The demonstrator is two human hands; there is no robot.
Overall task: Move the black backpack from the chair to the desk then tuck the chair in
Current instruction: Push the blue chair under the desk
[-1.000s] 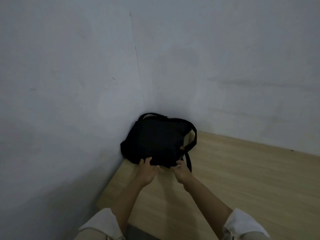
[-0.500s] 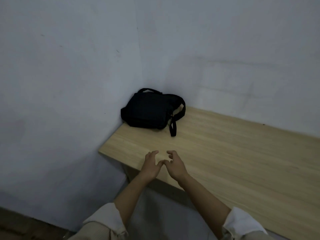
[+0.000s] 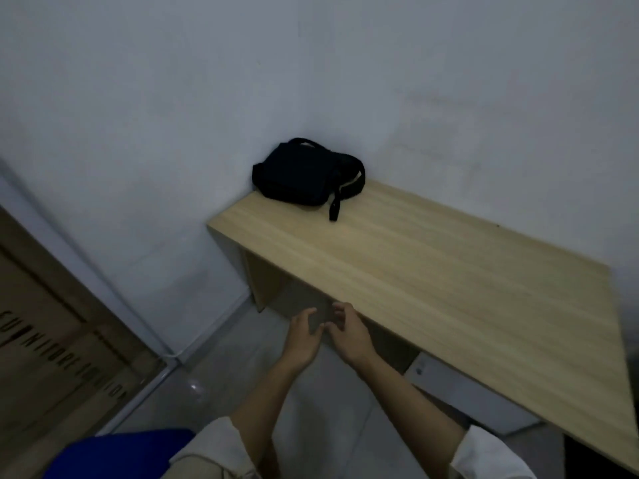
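The black backpack [image 3: 297, 176] lies on the far left corner of the light wooden desk [image 3: 449, 278], pushed against the two walls, one strap trailing onto the desktop. My left hand [image 3: 304, 338] and my right hand [image 3: 349, 335] hover side by side below the desk's front edge, well away from the bag. Both hold nothing and their fingers are spread. A blue surface [image 3: 114, 454] at the bottom left edge could be the chair; I cannot tell for sure.
A brown door or panel with lettering [image 3: 52, 340] stands at the left. White walls meet behind the desk's corner. A white box [image 3: 460, 388] sits on the grey floor under the desk. Open space shows beneath the desk's left end.
Both hands let go of the backpack and drew back from it, off the desktop to below its front edge. The view pulled back and now shows the floor and door.
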